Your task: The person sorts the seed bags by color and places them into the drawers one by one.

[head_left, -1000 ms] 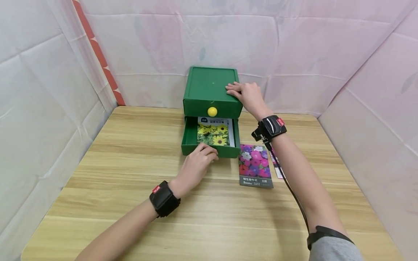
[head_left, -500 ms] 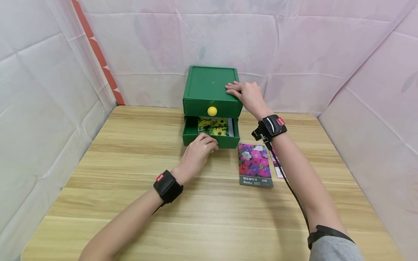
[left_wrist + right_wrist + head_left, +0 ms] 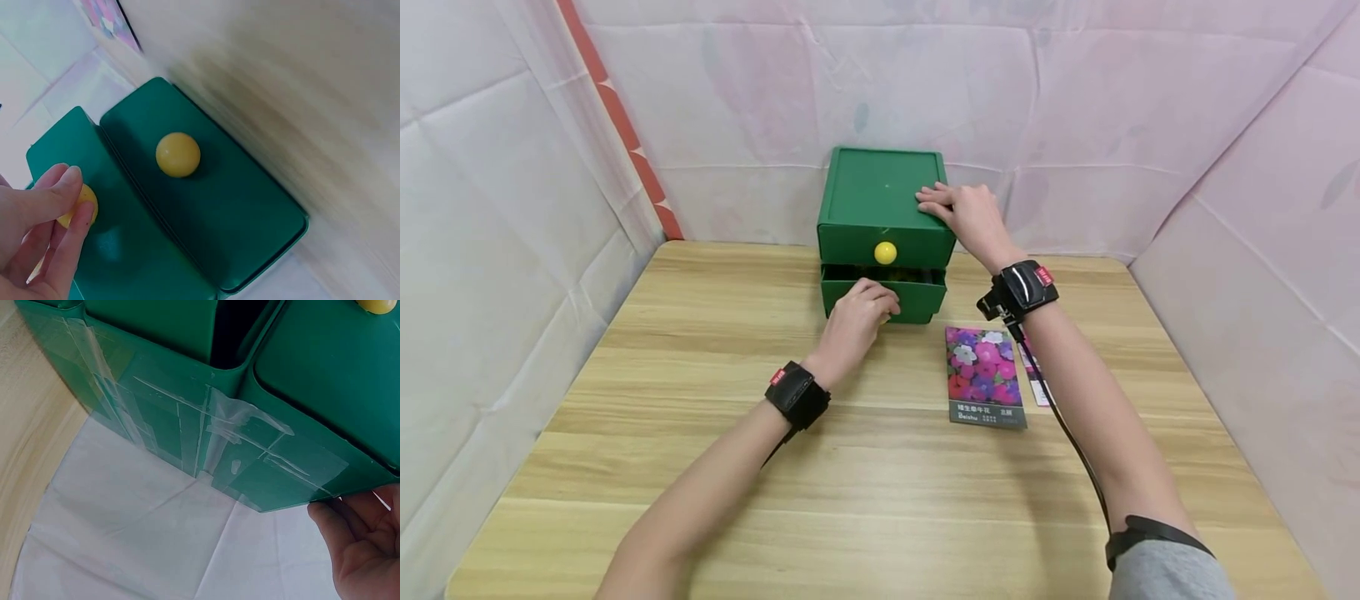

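Note:
A green two-drawer box (image 3: pixel 880 196) stands at the back of the wooden table (image 3: pixel 880 500). Its lower drawer (image 3: pixel 921 302) is pushed almost fully in, leaving a narrow dark gap. My left hand (image 3: pixel 868 304) is at the front of that drawer, and in the left wrist view its fingers (image 3: pixel 59 200) curl round the drawer's yellow knob (image 3: pixel 86 201). The upper drawer's yellow knob (image 3: pixel 885 252) is free. My right hand (image 3: pixel 958 212) lies flat on the right part of the box top, fingers straight. In the right wrist view the right hand (image 3: pixel 365 544) sits beside the box's taped side (image 3: pixel 187 394).
A flower seed packet (image 3: pixel 985 375) lies on the table right of the box. A second packet (image 3: pixel 1036 385) peeks out under my right forearm. Pink-white cloth walls close in the table on three sides.
My left hand has pushed the lower drawer inward from wide open to nearly shut, hiding the sunflower packet inside. My right hand has stayed on the box top.

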